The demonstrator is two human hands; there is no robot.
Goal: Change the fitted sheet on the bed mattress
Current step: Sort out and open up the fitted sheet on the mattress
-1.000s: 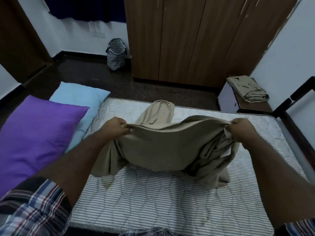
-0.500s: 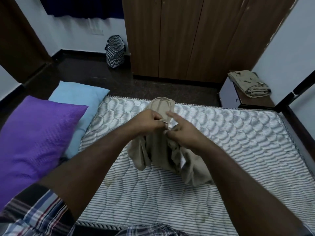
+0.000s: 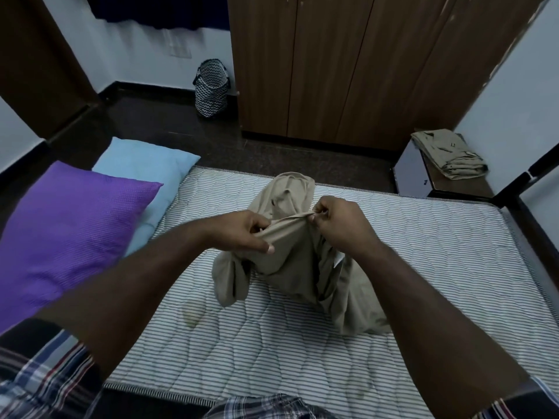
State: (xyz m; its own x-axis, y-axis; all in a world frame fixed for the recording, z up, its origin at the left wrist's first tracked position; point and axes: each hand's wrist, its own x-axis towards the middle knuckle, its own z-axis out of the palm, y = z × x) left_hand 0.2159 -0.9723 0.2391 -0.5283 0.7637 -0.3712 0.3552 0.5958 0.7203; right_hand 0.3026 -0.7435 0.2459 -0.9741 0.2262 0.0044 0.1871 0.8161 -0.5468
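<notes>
- Head view: your left hand point(image 3: 245, 229) pinches a fold of the beige sheet point(image 3: 290, 261) between thumb and curled fingers, the thumb lying along the front of the cloth.
- Your right hand point(image 3: 338, 225) pinches the same hem just beside it — fingers curled in, a short taut strip of edge stretched between the two grips.
- The sheet is bunched and lifted at the grip; below your hands it hangs in folds and its lower end rests on the striped mattress point(image 3: 272, 352), toward the right forearm side.
- Beyond the grip, a rounded hump of the same sheet lies on the mattress near its far edge.
- To the left of your left forearm a purple pillow point(image 3: 69, 231) lies partly over a light blue pillow point(image 3: 145, 164), both at the mattress's left side.
- Far beyond the grip stands a brown wardrobe point(image 3: 348, 65), with a zigzag-patterned basket point(image 3: 211, 87) on the dark floor just left of it.
- Up and to the right of your right hand, a second folded beige cloth point(image 3: 447, 154) sits on a low side table point(image 3: 414, 176) — well apart from the sheet you hold.
- Plaid sleeves point(image 3: 45, 379) show at the bottom corners.
</notes>
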